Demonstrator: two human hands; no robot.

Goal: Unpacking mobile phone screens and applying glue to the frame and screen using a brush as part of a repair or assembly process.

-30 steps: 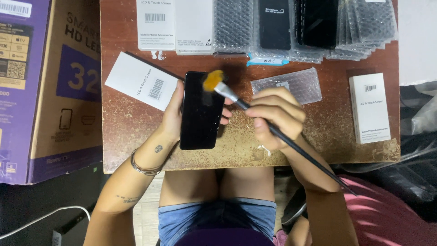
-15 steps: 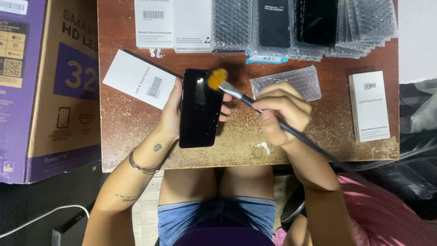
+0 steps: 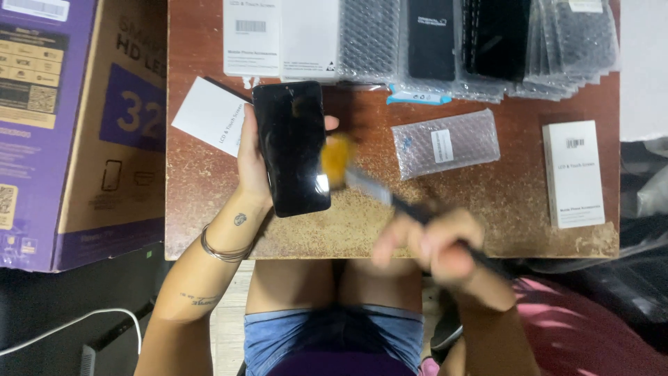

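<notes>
Worn speckled brown tabletop, left hand gripping glossy black rectangular phone screen at frame centre, blurred right hand clutching slim dark-handled brush, orange bristles beside glass, bubble-wrap pouch centre right.

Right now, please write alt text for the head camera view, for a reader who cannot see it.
A person's left hand holds a black phone screen over a worn brown table, while the right hand, blurred, holds a brush with its yellow bristles at the screen's edge. White boxes and bubble-wrap pouches lie around, and a purple carton stands at the left.
</notes>
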